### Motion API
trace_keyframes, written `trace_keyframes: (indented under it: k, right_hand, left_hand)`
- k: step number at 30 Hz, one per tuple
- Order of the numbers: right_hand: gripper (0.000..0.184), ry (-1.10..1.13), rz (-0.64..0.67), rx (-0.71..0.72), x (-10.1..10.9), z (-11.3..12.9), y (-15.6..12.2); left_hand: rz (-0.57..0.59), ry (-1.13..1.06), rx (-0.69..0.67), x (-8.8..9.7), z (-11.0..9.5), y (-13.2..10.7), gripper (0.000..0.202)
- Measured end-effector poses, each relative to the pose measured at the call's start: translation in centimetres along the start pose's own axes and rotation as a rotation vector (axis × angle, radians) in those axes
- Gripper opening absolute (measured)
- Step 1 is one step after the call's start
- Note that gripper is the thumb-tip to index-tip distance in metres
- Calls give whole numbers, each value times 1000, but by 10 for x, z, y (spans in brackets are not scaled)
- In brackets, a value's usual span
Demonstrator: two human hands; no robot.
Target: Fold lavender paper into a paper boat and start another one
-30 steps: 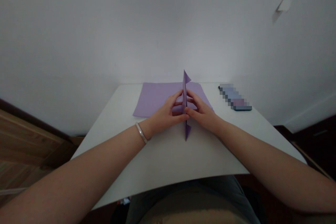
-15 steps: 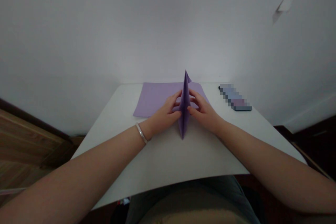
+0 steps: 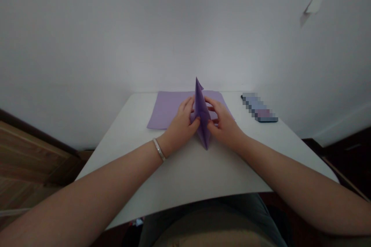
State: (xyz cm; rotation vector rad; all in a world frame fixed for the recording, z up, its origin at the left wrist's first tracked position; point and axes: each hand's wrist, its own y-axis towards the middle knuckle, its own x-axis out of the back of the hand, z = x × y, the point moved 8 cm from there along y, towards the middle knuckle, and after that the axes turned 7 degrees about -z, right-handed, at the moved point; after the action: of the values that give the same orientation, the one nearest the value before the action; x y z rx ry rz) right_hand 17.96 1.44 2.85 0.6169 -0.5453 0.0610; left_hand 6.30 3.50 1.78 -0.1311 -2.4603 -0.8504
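Observation:
A piece of folded purple paper [image 3: 202, 112] stands on edge between my hands, pointed at its top and bottom ends, with a small flap at the upper right. My left hand [image 3: 184, 123] grips its left side, thumb on the near edge and fingers behind. On the other side my right hand [image 3: 224, 121] holds it with the thumb near the fold and fingers curved along the outside. Beneath and behind lies a flat sheet of purple paper [image 3: 165, 110], partly covered by the hands. A bracelet [image 3: 159, 149] circles my left wrist.
The white table [image 3: 162, 185] meets a pale wall [image 3: 185, 38] at its far edge. A phone [image 3: 259, 108], its screen blurred out, lies at the table's right rear. Wooden furniture [image 3: 29, 158] stands at the left.
The folded paper's top has tilted left and its lower point has shifted slightly right. The folds facing me look spread wider. Both hands have kept their hold.

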Motion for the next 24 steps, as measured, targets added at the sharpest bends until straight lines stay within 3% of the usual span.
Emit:
trace_keyframes:
  k: [8,16,24]
  right_hand:
    - [64,-62,-76,-46,5,-17,2]
    - [51,-48,-77,-67,6,-21,5]
    - [36,-171,-96,-92,10,-25,4]
  left_hand:
    - [94,-52,-101,-4,-6,5,65]
    - [139,-87,-49,-5,-8,2,67]
    - [128,382,115,0,20,4,40]
